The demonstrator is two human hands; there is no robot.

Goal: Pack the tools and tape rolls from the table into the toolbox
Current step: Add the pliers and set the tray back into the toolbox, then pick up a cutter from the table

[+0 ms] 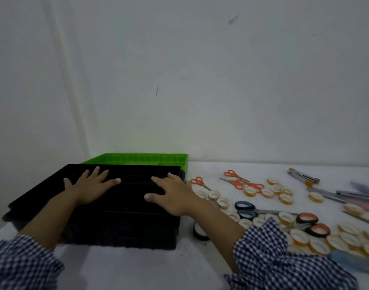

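A: Which way do the things lie from the grip?
B: Both grips are spread, clamped on nothing. The left hand and right hand rest flat on the black plastic toolbox; the yellow tape rolls and small orange-handled scissors lie on the white counter, all to the box's right.
A: So which hand goes?
B: The right, I'd judge — it's nearer; the blue-handled scissors lie close by, long axis crosswise, handles toward the box.

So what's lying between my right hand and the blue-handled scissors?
Head view: a few pale tape rolls lie between the right hand and the blue-handled scissors.
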